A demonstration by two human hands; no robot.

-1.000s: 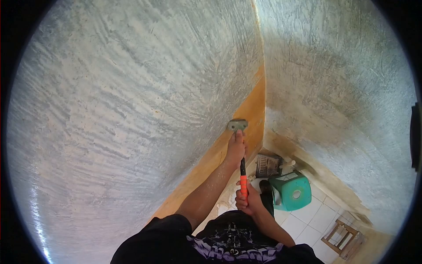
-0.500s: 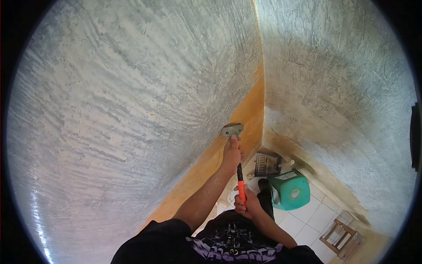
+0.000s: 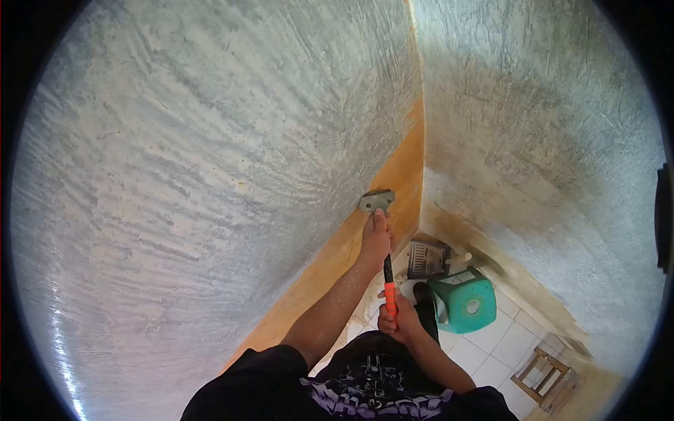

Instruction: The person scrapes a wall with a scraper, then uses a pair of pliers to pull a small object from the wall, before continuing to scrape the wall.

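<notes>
A long-handled scraper (image 3: 390, 288) has a black and orange handle and a wide grey metal head. Its head rests against the wall where the scraped grey surface meets the orange-yellow paint (image 3: 404, 172). My left hand (image 3: 377, 237) is closed round the upper handle, its thumb pointing up just below the head. Lower down, my right hand (image 3: 399, 317) grips the orange end of the handle, close to my body.
A green plastic stool (image 3: 472, 306) stands on white floor tiles at the lower right, with a dark slotted crate (image 3: 427, 260) behind it in the corner. A small wooden frame-like stool (image 3: 540, 377) is farther right. The grey right wall (image 3: 540, 140) meets the left one.
Both hands and the scraper have shifted slightly to the right. The scraper's head is a little higher on the wall and tilted differently.
</notes>
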